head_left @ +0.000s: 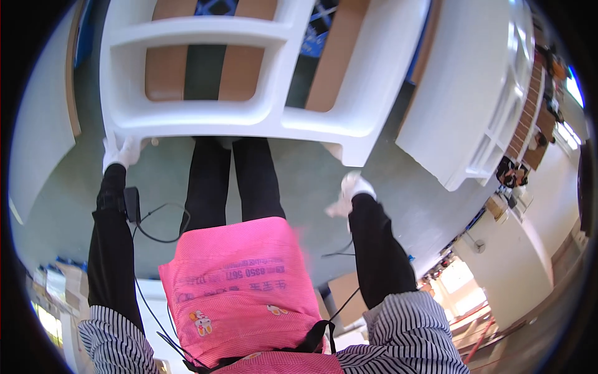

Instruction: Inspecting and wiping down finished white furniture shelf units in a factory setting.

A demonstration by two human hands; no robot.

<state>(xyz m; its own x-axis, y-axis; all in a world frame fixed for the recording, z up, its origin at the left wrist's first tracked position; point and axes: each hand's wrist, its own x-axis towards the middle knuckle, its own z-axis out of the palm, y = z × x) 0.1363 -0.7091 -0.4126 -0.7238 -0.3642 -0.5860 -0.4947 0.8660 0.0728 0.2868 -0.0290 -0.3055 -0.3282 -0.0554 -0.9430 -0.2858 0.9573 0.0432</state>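
A big white moulded plastic frame point(205, 115) with open rectangular cells fills the top of the head view. My left hand point(121, 153), in a white glove, grips its near left corner. My right hand point(349, 190), also gloved, hangs below the frame's near right corner, apart from it, fingers blurred. A small black device point(131, 204) with a cable is strapped to my left forearm. I wear black sleeves and a pink apron point(243, 287).
A second white moulded panel point(473, 93) lies to the right. Brown planks point(168, 68) show through the frame's cells. Grey-green floor point(311, 181) lies below. White surfaces curve along the left edge point(37, 124). Cardboard and clutter sit at the lower left and right.
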